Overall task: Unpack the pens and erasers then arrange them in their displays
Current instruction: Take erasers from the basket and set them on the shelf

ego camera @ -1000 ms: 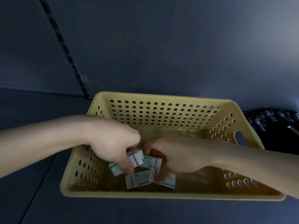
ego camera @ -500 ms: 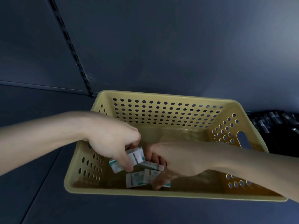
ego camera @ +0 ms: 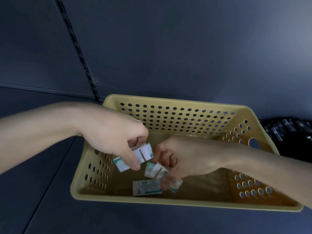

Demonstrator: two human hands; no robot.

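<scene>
Fingers (ego camera: 135, 163) of our left hand (ego camera: 109, 132) were clamped on a small stack of eraser packs (ego camera: 143, 153), held inside the yellow basket (ego camera: 168, 98) above its floor. Our right hand (ego camera: 189, 157) was in beside it, fingers curled round a second pack (ego camera: 154, 169); the fingertips were blurred. One loose pack (ego camera: 146, 187) lay flat on the basket floor near the front wall, and a fourth pack (ego camera: 176, 185) lay partly under the right fingertips. The basket stood on a dark shelf (ego camera: 50, 208), with dark pens (ego camera: 287, 127) to its right.
</scene>
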